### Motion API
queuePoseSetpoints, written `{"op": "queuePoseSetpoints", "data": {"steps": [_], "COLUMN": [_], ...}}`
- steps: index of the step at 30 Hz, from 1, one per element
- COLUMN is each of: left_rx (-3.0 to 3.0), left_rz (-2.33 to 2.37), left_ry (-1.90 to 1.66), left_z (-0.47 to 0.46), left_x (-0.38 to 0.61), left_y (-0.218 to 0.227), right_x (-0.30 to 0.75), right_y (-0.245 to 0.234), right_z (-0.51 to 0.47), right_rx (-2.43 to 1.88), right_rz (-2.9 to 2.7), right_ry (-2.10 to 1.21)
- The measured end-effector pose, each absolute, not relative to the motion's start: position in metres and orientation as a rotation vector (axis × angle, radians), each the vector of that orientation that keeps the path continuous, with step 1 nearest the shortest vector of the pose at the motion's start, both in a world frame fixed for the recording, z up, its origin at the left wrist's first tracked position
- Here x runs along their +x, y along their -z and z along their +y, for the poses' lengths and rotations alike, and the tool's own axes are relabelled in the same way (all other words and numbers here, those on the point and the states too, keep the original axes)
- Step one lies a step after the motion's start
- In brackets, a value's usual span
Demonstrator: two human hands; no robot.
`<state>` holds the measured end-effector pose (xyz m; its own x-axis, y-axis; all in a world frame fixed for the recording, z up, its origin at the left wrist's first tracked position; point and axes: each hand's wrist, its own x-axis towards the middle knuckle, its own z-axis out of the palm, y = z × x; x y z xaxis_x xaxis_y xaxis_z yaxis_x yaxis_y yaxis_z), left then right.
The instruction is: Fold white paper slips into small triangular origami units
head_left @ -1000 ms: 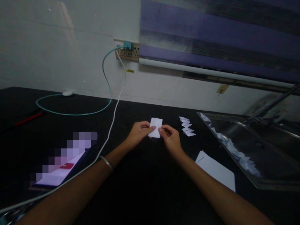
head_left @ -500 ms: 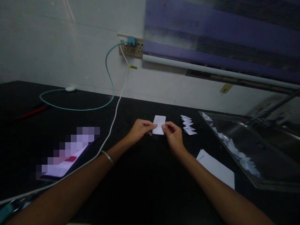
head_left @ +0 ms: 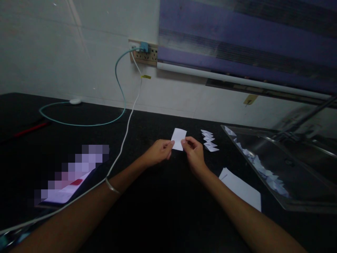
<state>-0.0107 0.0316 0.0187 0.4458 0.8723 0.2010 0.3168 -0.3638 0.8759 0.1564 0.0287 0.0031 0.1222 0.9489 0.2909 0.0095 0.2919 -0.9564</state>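
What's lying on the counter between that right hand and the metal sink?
The head view shows a row of folded white paper pieces there, with flat white sheets lower in the picture.

Paper sheet (head_left: 179,136) between left hand (head_left: 159,151) and right hand (head_left: 195,153); mobile device (head_left: 64,192) left, sink (head_left: 302,175) right
A row of folded papers (head_left: 210,144) lies between right hand and sink, a paper stack (head_left: 243,191) nearer; folded pieces (head_left: 275,182) line the sink's left side.

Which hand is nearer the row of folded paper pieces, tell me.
Right. The right hand is just left of the row, at the right edge of the small white paper; the left hand is farther left, at its left edge.
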Motion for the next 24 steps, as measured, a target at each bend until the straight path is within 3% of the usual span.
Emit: {"op": "queuePoseSetpoints", "data": {"steps": [24], "left_rx": [1.610], "left_rz": [1.048], "left_ry": [-0.931], "left_z": [0.0358], "left_x": [-0.0096], "left_y": [-0.0117], "right_x": [0.1516], "right_y": [-0.0058], "right_z": [0.0230], "right_rx": [-0.976], "right_rz": [-1.299], "right_ry": [-1.218]}}
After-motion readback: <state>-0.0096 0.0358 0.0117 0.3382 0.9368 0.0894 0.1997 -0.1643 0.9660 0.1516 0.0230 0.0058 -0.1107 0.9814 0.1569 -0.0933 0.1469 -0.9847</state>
